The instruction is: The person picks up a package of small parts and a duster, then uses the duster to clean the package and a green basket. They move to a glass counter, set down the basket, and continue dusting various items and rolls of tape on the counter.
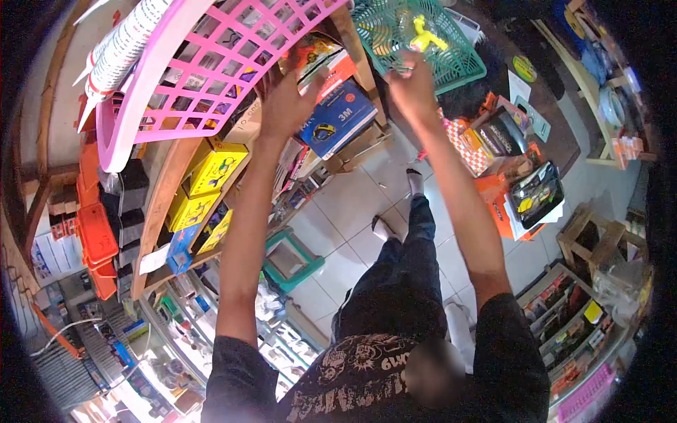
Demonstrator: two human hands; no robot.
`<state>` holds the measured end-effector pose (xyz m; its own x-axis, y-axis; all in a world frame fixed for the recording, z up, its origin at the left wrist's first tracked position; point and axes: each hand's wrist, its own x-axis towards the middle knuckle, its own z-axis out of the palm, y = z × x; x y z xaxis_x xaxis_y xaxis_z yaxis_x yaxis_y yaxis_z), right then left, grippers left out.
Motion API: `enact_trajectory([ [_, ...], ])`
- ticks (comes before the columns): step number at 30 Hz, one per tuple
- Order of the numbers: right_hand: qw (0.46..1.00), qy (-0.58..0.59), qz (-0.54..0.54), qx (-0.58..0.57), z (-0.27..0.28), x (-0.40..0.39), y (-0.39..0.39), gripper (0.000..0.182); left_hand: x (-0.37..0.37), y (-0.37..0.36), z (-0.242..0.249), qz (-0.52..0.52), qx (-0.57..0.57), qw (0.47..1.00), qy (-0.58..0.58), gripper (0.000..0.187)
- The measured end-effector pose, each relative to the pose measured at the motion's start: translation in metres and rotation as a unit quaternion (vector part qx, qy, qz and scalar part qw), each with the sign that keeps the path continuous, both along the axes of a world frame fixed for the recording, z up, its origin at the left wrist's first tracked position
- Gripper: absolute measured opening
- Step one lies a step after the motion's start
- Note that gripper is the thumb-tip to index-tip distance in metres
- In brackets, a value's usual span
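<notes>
My left hand (288, 106) reaches up to the shelf with thumb and fingers apart, open. It is beside the pink plastic basket (176, 95) and just left of a blue 3M box (343, 116). A packet with an orange edge (338, 79) lies above that box. My right hand (412, 88) overlaps the near left side of a green plastic basket (462, 70), fingers curled in. I cannot tell what, if anything, they hold. A bright yellow object (427, 37) lies in the green basket, just beyond the right fingertips.
White pointed tubes (123, 53) stand at upper left. Yellow boxes (217, 168) fill the wooden shelf below the pink basket. A green-framed stool (293, 259) stands on the tiled floor (335, 204). On the right are a checkered box (465, 149) and a black packaged item (536, 197).
</notes>
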<state>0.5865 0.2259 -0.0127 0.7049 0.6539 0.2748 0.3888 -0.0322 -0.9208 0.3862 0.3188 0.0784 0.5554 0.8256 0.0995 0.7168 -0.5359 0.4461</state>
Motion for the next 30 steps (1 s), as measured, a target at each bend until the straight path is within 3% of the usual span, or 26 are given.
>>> enact_trajectory([
  [1,0.999,-0.008,-0.006,-0.034,0.012,0.022,0.005,0.047,-0.001,-0.018,0.002,0.003,0.001,1.000,-0.004,0.068],
  [3,0.998,-0.018,-0.013,-0.065,0.017,0.058,0.023,0.051,0.000,-0.053,0.005,-0.039,0.210,0.977,-0.013,0.069],
  [5,0.972,-0.121,0.007,-0.199,0.014,0.084,0.042,0.066,-0.010,-0.094,0.007,-0.078,0.131,0.987,-0.055,0.069],
  [6,0.973,-0.124,0.005,-0.194,0.008,0.086,0.046,0.066,-0.016,-0.114,0.000,-0.092,0.107,0.988,-0.059,0.067],
  [9,0.871,-0.249,-0.024,-0.423,-0.027,0.083,0.059,0.075,-0.036,-0.161,-0.020,-0.160,0.035,0.983,-0.086,0.059],
  [10,0.873,-0.250,-0.029,-0.418,-0.031,0.083,0.059,0.075,-0.045,-0.175,-0.032,-0.167,0.008,0.983,-0.079,0.058],
  [12,0.819,-0.387,-0.074,-0.417,-0.037,0.082,0.055,0.067,-0.066,-0.196,-0.054,-0.178,-0.015,0.981,-0.072,0.056],
  [13,0.839,-0.366,-0.078,-0.395,-0.041,0.083,0.059,0.056,-0.077,-0.205,-0.060,-0.159,-0.050,0.984,-0.060,0.052],
  [18,0.866,-0.309,-0.084,-0.385,-0.016,0.079,0.057,0.045,-0.126,-0.223,-0.081,-0.082,-0.124,0.988,-0.043,0.041],
  [20,0.947,-0.070,-0.055,-0.307,-0.002,0.080,0.060,0.045,-0.138,-0.224,-0.077,-0.043,-0.155,0.982,-0.100,0.038],
  [21,0.972,-0.020,-0.025,-0.231,0.002,0.080,0.054,0.049,-0.143,-0.223,-0.076,-0.037,-0.152,0.982,-0.106,0.038],
  [22,0.998,-0.022,0.021,-0.059,-0.009,0.085,0.053,0.058,-0.146,-0.223,-0.070,-0.027,-0.141,0.982,-0.122,0.037],
  [23,0.993,0.100,0.045,-0.043,0.018,0.074,0.039,0.061,-0.146,-0.222,-0.065,-0.020,-0.129,0.982,-0.140,0.037],
  [24,0.973,0.221,0.067,-0.029,0.055,0.054,0.008,0.063,-0.146,-0.221,-0.062,-0.017,-0.127,0.981,-0.146,0.037],
  [26,0.881,0.448,0.152,-0.021,0.099,0.026,-0.040,0.056,-0.144,-0.219,-0.055,0.006,-0.133,0.974,-0.184,0.037],
  [28,0.831,0.493,0.257,-0.017,0.124,-0.004,-0.087,0.059,-0.136,-0.216,-0.039,-0.002,-0.118,0.973,-0.198,0.040],
  [30,0.791,0.507,0.331,-0.085,0.126,-0.027,-0.128,0.058,-0.126,-0.212,-0.015,-0.008,-0.104,0.971,-0.213,0.044],
])
